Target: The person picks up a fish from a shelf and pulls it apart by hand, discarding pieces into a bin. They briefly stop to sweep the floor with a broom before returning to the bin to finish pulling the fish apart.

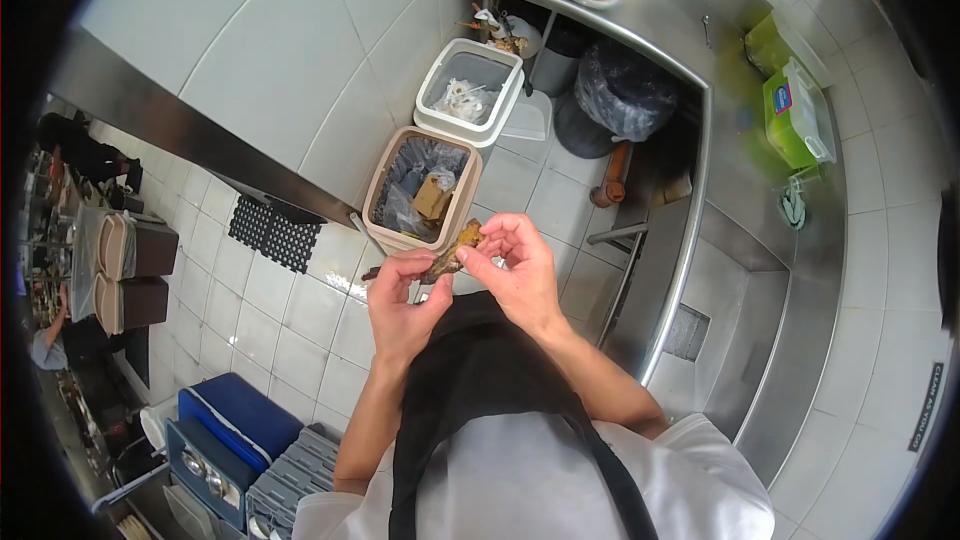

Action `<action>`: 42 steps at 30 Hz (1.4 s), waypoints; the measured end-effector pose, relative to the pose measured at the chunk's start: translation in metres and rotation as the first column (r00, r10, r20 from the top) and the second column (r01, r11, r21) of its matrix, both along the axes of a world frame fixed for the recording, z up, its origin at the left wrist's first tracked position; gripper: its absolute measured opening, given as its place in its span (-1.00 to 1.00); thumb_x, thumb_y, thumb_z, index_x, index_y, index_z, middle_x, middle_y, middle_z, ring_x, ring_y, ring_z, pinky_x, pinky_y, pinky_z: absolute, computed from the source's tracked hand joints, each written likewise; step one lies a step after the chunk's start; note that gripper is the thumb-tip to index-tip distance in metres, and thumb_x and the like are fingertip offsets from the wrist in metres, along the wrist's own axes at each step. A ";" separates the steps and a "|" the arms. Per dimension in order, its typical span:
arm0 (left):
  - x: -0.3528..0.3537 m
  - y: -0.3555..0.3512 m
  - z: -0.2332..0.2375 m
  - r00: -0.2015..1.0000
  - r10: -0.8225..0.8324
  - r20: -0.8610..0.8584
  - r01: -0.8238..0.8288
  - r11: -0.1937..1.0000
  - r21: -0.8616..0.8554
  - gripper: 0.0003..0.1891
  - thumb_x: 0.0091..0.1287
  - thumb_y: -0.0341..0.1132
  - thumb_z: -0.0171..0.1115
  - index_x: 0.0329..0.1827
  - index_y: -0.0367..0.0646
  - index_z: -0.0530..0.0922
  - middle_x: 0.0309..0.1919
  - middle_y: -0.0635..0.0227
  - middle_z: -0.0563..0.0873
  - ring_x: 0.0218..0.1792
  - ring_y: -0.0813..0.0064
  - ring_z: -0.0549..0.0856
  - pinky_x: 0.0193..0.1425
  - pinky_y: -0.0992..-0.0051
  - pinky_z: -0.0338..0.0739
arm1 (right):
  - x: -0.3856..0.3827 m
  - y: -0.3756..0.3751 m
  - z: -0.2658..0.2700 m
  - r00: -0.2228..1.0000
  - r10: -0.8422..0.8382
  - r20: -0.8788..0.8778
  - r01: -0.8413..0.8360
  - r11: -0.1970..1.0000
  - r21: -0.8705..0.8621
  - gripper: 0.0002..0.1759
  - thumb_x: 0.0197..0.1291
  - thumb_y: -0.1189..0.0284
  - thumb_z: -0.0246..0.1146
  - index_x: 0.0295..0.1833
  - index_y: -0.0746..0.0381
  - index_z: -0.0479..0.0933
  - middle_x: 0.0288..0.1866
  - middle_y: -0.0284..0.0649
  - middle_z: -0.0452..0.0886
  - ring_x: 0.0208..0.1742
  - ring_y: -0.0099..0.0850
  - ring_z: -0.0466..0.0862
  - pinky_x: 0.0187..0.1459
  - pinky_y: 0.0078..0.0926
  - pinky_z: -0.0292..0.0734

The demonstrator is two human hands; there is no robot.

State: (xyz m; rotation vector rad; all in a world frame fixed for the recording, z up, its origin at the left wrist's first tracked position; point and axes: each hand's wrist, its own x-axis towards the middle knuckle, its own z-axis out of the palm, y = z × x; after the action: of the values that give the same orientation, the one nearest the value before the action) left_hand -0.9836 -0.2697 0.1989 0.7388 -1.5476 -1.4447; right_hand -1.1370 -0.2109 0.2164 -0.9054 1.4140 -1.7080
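My left hand (405, 305) and my right hand (520, 275) are raised together in front of my apron, both closed in a pinch. Between them is a small, uneven piece with brown and yellow patches (456, 252), which looks like food; its exact kind I cannot tell. The right fingers pinch its yellow end, while the left fingers grip the darker end. A thin dark tip (371, 274) sticks out left of the left fingers. Just beyond my hands stands a beige-rimmed bin (376, 190), lined with plastic and holding a cardboard piece (433, 198) and crumpled bags.
Behind it is a white-rimmed bin (432, 70); a black-bagged bin (585, 127) stands under the steel counter (660, 15). A steel sink (735, 325) lies right, with green tubs (795, 115) above. Blue crates (215, 465) are lower left. Another person's arm (58, 318) shows far left.
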 end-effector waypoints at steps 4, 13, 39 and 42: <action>-0.001 0.008 -0.004 0.998 0.066 -0.020 -0.066 0.998 0.000 -0.71 0.17 -0.71 0.33 -0.09 -0.32 0.49 -0.03 0.10 0.61 -0.01 0.44 0.62 0.15 0.48 0.52 | 0.008 -0.001 0.000 0.999 -0.031 0.031 0.032 0.999 -0.020 -0.66 0.17 0.61 0.41 0.01 0.28 0.46 -0.24 -0.34 0.59 -0.24 -0.61 0.57 -0.16 -0.61 0.51; 0.001 0.007 -0.006 0.984 0.163 0.073 -0.139 0.954 -0.266 -0.69 0.11 -0.70 0.39 -0.13 -0.33 0.52 -0.07 0.10 0.64 0.00 0.40 0.63 0.13 0.45 0.53 | 0.008 -0.006 0.005 0.993 -0.003 0.120 0.008 0.999 -0.046 -0.64 0.14 0.61 0.42 0.02 0.27 0.45 -0.21 -0.34 0.59 -0.19 -0.60 0.59 -0.09 -0.60 0.53; 0.009 0.003 0.007 0.949 0.260 0.176 -0.128 0.831 -0.542 -0.69 0.02 -0.61 0.49 -0.20 -0.31 0.58 -0.21 0.10 0.74 -0.23 0.30 0.74 -0.10 0.44 0.62 | 0.019 -0.008 0.007 0.965 -0.011 0.263 0.002 0.999 0.034 -0.50 0.17 0.60 0.42 0.07 0.27 0.24 -0.18 -0.27 0.52 -0.17 -0.59 0.53 -0.12 -0.60 0.58; 0.009 0.002 0.000 0.949 0.266 0.168 -0.152 0.856 -0.495 -0.70 0.01 -0.59 0.51 -0.22 -0.29 0.58 -0.21 0.13 0.75 -0.24 0.30 0.74 -0.12 0.43 0.62 | 0.021 -0.009 0.004 0.971 -0.026 0.238 0.016 0.999 0.044 -0.51 0.18 0.59 0.42 0.07 0.27 0.25 -0.20 -0.28 0.50 -0.19 -0.60 0.52 -0.18 -0.62 0.60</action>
State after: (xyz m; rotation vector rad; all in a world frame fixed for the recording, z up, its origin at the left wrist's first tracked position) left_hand -0.9743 -0.2674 0.1991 0.7617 -1.8413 -0.7816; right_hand -1.1156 -0.2202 0.2199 -0.6395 1.2971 -1.7316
